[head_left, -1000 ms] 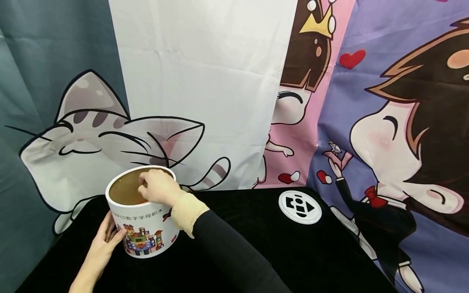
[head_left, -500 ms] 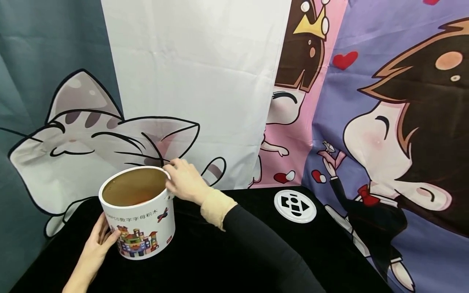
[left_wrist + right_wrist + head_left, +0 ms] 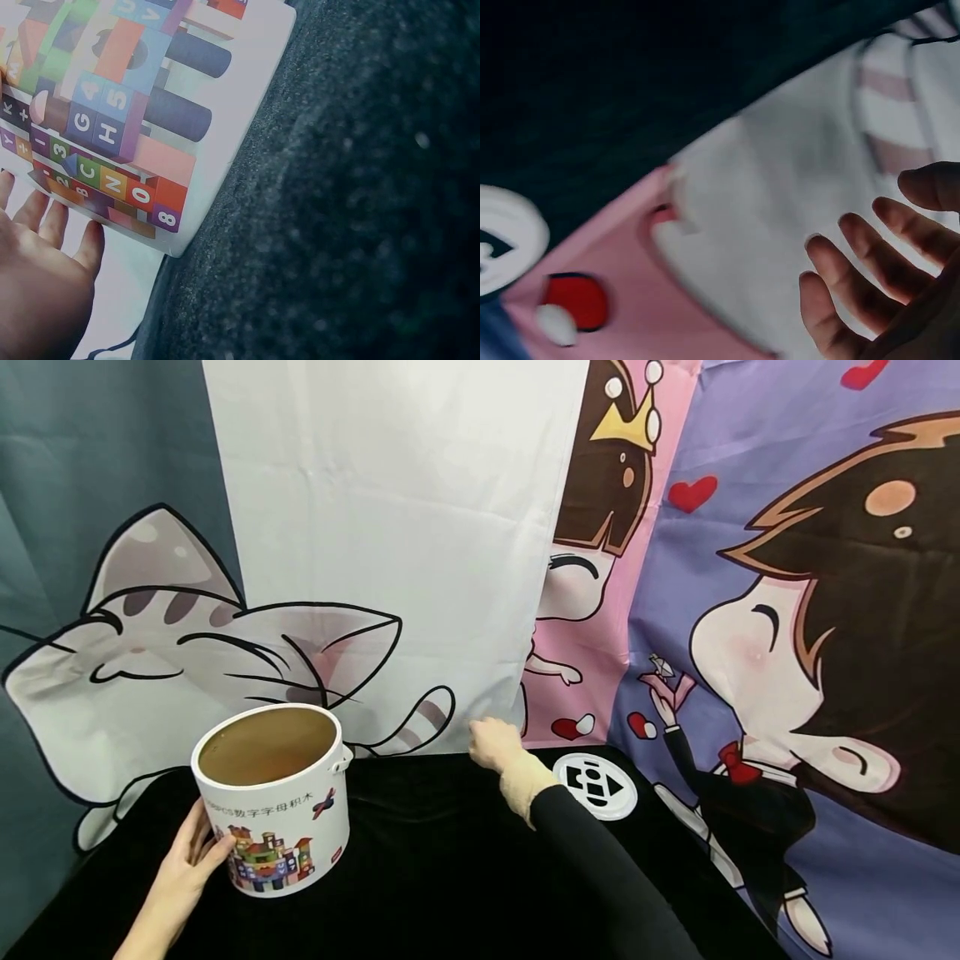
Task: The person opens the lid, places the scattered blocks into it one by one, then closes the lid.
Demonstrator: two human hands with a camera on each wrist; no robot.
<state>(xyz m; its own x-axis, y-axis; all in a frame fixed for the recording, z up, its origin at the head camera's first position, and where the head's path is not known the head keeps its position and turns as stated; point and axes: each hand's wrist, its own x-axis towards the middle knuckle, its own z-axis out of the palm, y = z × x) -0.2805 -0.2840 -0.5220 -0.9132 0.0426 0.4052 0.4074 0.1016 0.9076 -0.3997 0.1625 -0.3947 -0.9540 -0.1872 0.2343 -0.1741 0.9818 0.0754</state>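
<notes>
A white bucket (image 3: 281, 827) printed with colourful blocks stands at the left of the black-covered table, its top uncovered. My left hand (image 3: 180, 868) rests on the bucket's left side, thumb towards the front. In the left wrist view, the spread fingers (image 3: 90, 244) touch its printed wall. My right hand (image 3: 495, 743) is over the back of the table, apart from the bucket and nearest to the white lid (image 3: 597, 785) with black cut-out shapes. Its fingers (image 3: 829, 255) are relaxed with nothing between them in the right wrist view. The bucket's bottom is hidden.
Black cloth (image 3: 420, 868) covers the table. A printed curtain (image 3: 420, 527) hangs right behind its back edge, with cartoon figures and a cat. A small handle lug (image 3: 342, 762) sticks out at the bucket's right rim.
My right hand has come out of the bucket, passed its right rim and moved right towards the lid. My left hand stays on the bucket. The head view has shifted slightly.
</notes>
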